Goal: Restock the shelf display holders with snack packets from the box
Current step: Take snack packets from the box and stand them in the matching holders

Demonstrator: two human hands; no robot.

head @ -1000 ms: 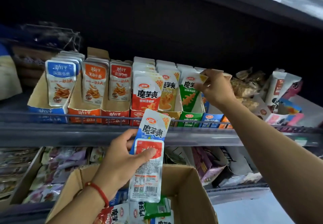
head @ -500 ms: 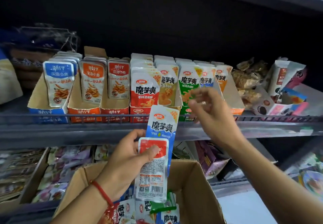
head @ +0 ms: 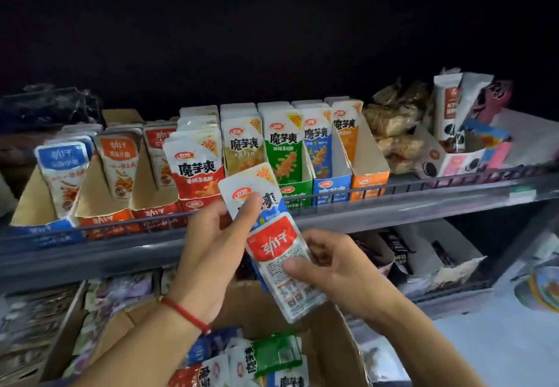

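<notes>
Two packets are held over the open cardboard box (head: 338, 353) nearest the camera, where more packets lie. The left hand (head: 211, 253) has its grip closed on a blue-and-white packet (head: 257, 187); the right hand (head: 335, 268) pinches the red-topped packet (head: 281, 265) lying over it. Beyond, display holders (head: 329, 187) line the shelf (head: 423, 205). Peeling the red packet off cleanly, then matching it to the red holder (head: 157, 212), would probably serve best.

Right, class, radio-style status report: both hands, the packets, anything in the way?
Left hand pinching blue packet. Right hand gripping red-topped packet. Both above box, below shelf rail. Nothing blocking holders.
</notes>
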